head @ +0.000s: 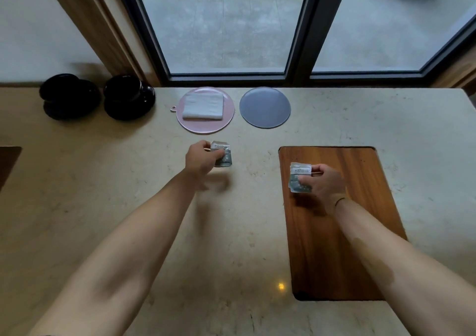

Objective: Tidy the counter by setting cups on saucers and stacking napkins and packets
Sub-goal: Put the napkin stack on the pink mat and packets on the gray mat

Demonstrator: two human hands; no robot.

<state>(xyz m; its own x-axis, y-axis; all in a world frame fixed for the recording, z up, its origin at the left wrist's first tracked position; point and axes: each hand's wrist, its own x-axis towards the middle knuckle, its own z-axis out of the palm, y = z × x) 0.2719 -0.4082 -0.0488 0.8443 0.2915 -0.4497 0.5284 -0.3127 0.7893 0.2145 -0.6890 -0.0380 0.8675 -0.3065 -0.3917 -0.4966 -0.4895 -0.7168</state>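
Note:
My left hand (201, 159) grips a small grey-green packet (223, 155) just above the counter's middle. My right hand (323, 181) holds a second packet (298, 177), maybe more than one, over the wooden inset board (334, 232). A stack of white napkins (203, 106) lies on a pink round mat (226, 119). Beside it on the right is a bare grey round mat (265, 107). At the back left stand two black cups on black saucers, one cup (61, 88) further left and the other cup (126, 88) nearer the middle.
The beige stone counter (128, 181) runs up to a wall and a dark-framed window (226, 75) at the back. A dark recess (7, 163) shows at the left edge. The counter's right corner lies near the wooden frame.

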